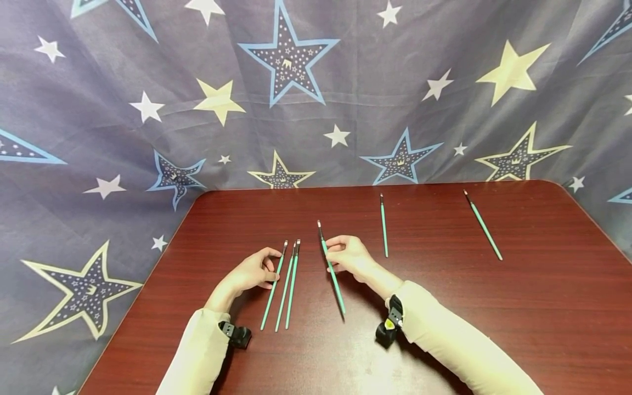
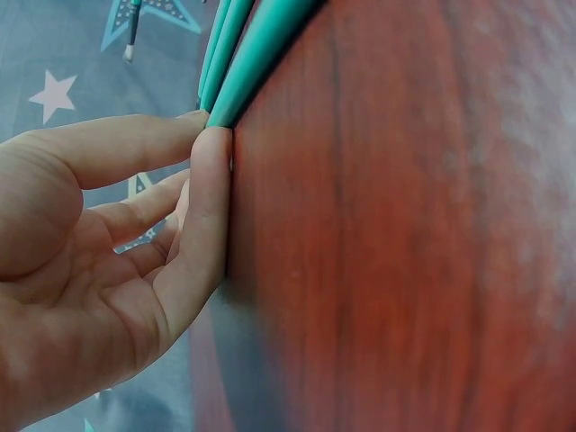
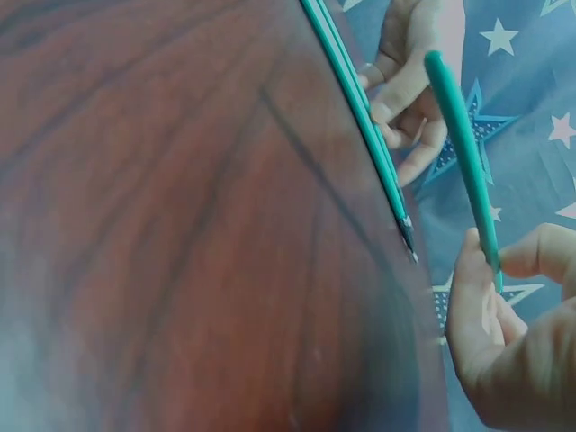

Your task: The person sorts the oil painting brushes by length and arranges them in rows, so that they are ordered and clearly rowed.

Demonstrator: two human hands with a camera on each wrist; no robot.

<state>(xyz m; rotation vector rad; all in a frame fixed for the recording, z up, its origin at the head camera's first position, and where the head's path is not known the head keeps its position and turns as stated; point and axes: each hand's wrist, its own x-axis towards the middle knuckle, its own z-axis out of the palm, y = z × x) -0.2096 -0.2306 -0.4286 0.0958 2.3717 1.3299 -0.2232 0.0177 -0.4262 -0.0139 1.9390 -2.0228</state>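
On the left of the table, my left hand (image 1: 255,270) pinches the outermost teal-handled paintbrush (image 1: 268,308) of a group between thumb and forefinger. Just right of it lie two more paintbrushes, one thin (image 1: 283,299) and one (image 1: 292,291) beside it, bristles away from me. My right hand (image 1: 349,257) grips another paintbrush (image 1: 337,286) by its handle, near the middle of the table. In the right wrist view this paintbrush (image 3: 463,144) is raised off the tabletop, handle end up; its bristles are hidden there. The left wrist view shows teal handles (image 2: 261,63) at the left fingertips.
Farther back on the reddish-brown table (image 1: 553,307) lie a paintbrush (image 1: 384,230) right of centre and another (image 1: 486,230) at the far right. A grey star-patterned cloth (image 1: 345,71) hangs behind the table and along its left side.
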